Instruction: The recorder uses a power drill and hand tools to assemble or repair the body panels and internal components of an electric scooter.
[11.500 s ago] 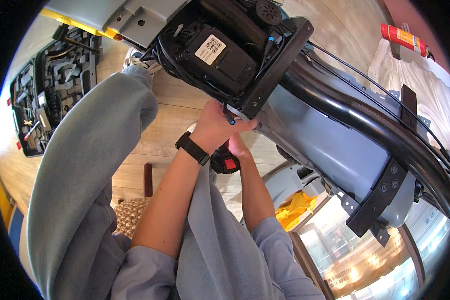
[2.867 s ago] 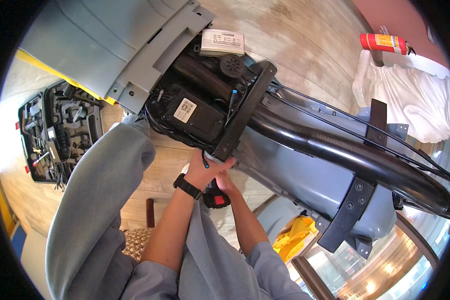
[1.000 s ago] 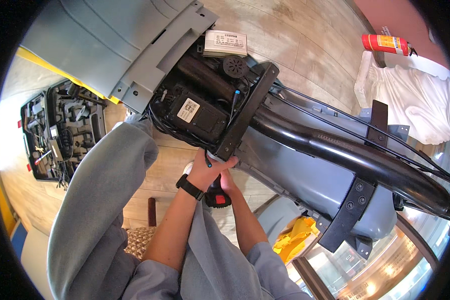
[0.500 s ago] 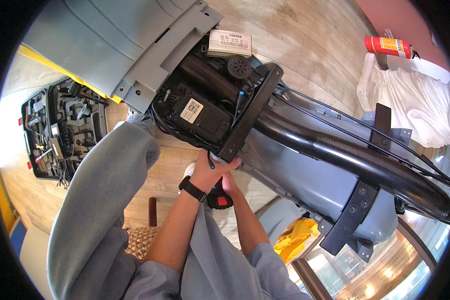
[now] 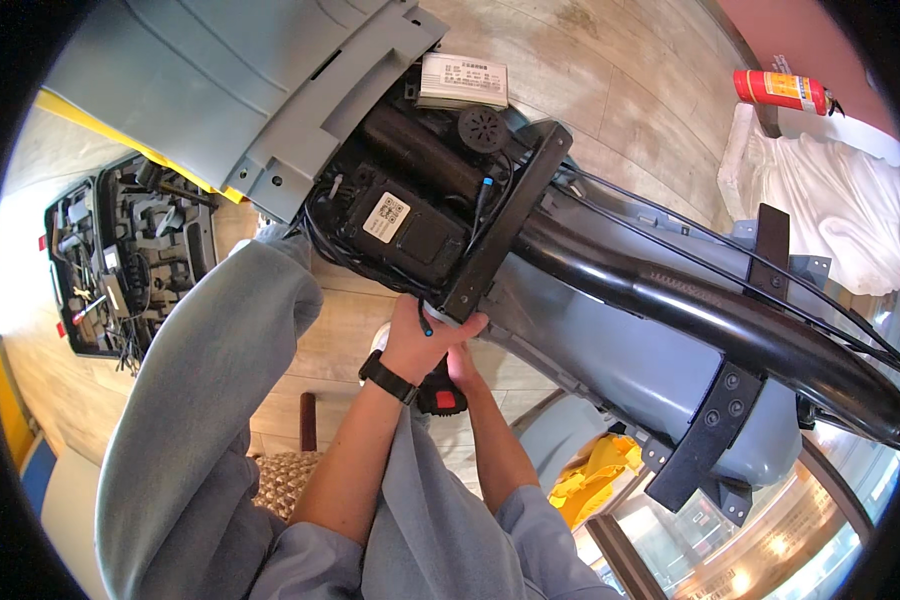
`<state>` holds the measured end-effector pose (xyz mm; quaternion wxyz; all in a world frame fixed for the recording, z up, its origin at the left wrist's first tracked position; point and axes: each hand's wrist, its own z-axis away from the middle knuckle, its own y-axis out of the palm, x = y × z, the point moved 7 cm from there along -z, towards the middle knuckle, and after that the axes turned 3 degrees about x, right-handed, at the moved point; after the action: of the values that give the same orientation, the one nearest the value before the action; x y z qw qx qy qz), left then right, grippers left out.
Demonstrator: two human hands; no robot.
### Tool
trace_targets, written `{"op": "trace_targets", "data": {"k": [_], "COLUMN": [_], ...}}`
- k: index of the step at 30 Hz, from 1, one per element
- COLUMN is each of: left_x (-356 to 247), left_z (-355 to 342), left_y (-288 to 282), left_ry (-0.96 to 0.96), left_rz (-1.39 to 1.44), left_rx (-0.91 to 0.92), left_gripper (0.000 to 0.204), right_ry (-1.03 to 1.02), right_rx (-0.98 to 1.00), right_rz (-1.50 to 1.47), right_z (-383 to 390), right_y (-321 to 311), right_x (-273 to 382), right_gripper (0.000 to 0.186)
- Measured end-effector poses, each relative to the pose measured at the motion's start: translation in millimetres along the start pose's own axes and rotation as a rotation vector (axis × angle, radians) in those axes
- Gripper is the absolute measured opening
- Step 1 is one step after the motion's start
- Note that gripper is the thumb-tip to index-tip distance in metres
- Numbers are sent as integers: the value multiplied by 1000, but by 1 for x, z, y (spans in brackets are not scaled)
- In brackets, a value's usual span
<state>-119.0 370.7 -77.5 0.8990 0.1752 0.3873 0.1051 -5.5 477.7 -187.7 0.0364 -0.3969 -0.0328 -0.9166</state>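
My left hand [image 5: 416, 342], with a black watch on its wrist, is closed around the lower end of a black metal bracket [image 5: 505, 225]. A loose black cable with a blue tip hangs over this hand. Just below and to the right, my right hand [image 5: 461, 368] grips a black cordless drill [image 5: 440, 398] with a red patch on its base; its upper part is hidden beneath my left hand. The bracket crosses a thick black tube [image 5: 630, 275] on a grey-shelled machine. Left of it sits a black labelled box [image 5: 405, 232] among bundled wires.
A silver labelled module [image 5: 462, 80] and a round black speaker [image 5: 482, 130] sit on the machine. An open tool case [image 5: 130, 260] lies on the floor at left. A red fire extinguisher [image 5: 785, 92], white cloth [image 5: 830, 200] and yellow bag [image 5: 598, 480] are at right.
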Motion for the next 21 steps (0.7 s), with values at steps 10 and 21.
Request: {"op": "trace_targets", "data": {"k": [10, 21], "left_x": [-3, 17], "left_z": [-3, -5], "left_y": [1, 1], "left_ry": [125, -132], "left_rz": [-92, 50], "left_rx": [27, 94], "left_gripper": [42, 49], "right_ry": [-13, 14], "right_rx": [-13, 2], "right_rz": [-173, -94], "right_z": [-6, 2], "right_y": [-5, 6], "right_x": [-10, 16], "right_gripper": [39, 28]}}
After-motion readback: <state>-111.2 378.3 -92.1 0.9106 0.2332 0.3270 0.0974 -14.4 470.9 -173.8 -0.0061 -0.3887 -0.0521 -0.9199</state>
